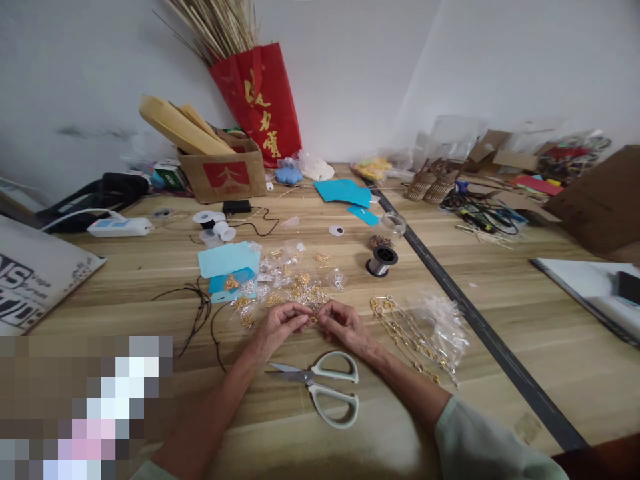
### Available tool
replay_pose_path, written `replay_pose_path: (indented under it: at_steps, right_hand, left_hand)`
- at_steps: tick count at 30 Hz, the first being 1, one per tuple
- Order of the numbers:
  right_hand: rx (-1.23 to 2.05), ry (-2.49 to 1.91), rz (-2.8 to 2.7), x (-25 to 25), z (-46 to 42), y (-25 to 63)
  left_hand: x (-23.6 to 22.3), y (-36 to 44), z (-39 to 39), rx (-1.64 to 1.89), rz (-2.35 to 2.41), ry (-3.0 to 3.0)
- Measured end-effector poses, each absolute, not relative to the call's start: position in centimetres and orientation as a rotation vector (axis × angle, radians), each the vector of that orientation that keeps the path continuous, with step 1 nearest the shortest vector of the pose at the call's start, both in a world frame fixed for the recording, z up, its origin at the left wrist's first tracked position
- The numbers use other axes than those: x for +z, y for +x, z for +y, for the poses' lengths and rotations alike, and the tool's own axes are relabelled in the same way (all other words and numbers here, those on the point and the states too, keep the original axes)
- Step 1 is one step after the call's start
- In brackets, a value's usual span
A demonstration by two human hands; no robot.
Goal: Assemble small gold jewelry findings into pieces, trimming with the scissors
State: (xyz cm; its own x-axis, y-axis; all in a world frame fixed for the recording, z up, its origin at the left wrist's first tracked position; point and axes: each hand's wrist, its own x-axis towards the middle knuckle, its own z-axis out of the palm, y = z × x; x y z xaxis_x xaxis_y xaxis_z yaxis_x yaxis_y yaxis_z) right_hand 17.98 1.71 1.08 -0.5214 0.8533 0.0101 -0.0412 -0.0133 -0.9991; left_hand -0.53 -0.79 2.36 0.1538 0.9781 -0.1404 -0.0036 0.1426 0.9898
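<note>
A long table (320,427) of pale, streaked wood planks spreads under the work, split by a dark seam running away to the right of the grip. Well beyond the pinch, against the white wall, a glossy red paper bag (260,100) with gold characters bristles with dry straw-coloured stalks, beside a brown cardboard box (225,175) stuffed with rolled tan paper. Nearer the person than the grip lies a pair of scissors (320,387), grey steel blades slightly parted, with smooth pale looped handles. Just right of the grip, gold chains (405,333) trail from a crinkled clear plastic bag (443,320). Just beyond the fingertips, small clear packets of gold and silver findings (295,287) lie heaped, partly on flat turquoise paper sheets (227,260). Thin black cord (200,313) curls to the left. The left hand (277,327) and right hand (345,327) meet fingertip to fingertip, pressed together and pinching a tiny gold ring (313,321) between them, just above the tabletop.
</note>
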Motion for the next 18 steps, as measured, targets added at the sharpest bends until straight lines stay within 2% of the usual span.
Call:
replay_pose_path:
  at_steps: [18]
  right_hand:
    - [1.719,-0.815,-1.409,0.6,1.8,17.8]
  left_hand:
    - [0.9,-0.6,-0.4,1.124,1.240,1.250]
